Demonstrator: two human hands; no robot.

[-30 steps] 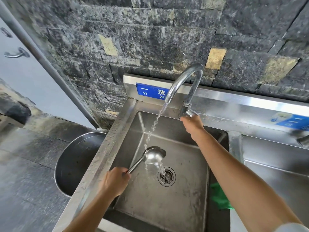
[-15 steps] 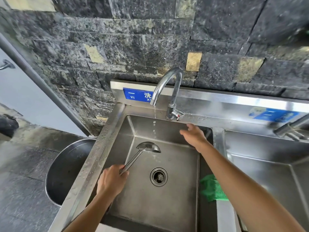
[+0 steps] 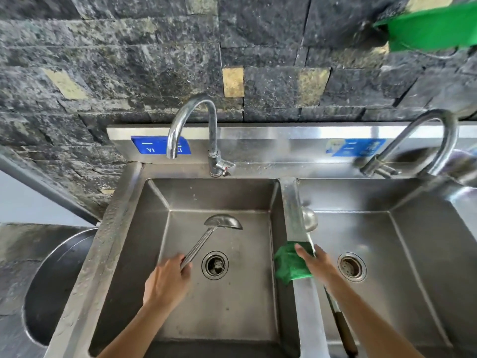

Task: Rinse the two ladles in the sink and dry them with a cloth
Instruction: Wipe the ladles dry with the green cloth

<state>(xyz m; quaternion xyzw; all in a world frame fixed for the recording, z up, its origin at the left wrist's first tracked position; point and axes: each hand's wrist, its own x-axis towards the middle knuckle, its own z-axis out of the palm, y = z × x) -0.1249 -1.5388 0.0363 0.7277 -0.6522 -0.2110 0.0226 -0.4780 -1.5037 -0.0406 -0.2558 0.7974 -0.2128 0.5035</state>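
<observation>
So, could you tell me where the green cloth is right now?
The green cloth drapes over the divider between the two basins, under the right hand.

— How many basins in the steel unit?

— Two: the left basin (image 3: 180, 293) and the right basin (image 3: 413, 280), side by side, each with one drain, the left drain (image 3: 215, 265) and the right drain (image 3: 351, 266).

— Taps?

— Two curved taps, the left tap (image 3: 192, 120) and the right tap (image 3: 423, 140). Two blue labels sit behind them, the left label (image 3: 147, 145) and the right label (image 3: 356, 147).

— Ladles?

— Two. One ladle (image 3: 222, 223) in the left basin, a second ladle (image 3: 309, 222) in the right.

— Cloths?

— One green cloth (image 3: 290, 264) on the divider.

— Hands?

— Two bare hands, the left hand (image 3: 165, 282) and the right hand (image 3: 317, 264).

— Anything else?

— One round steel tub (image 3: 56, 285) at left; one green item (image 3: 433, 27), blurred, at top right.
</observation>
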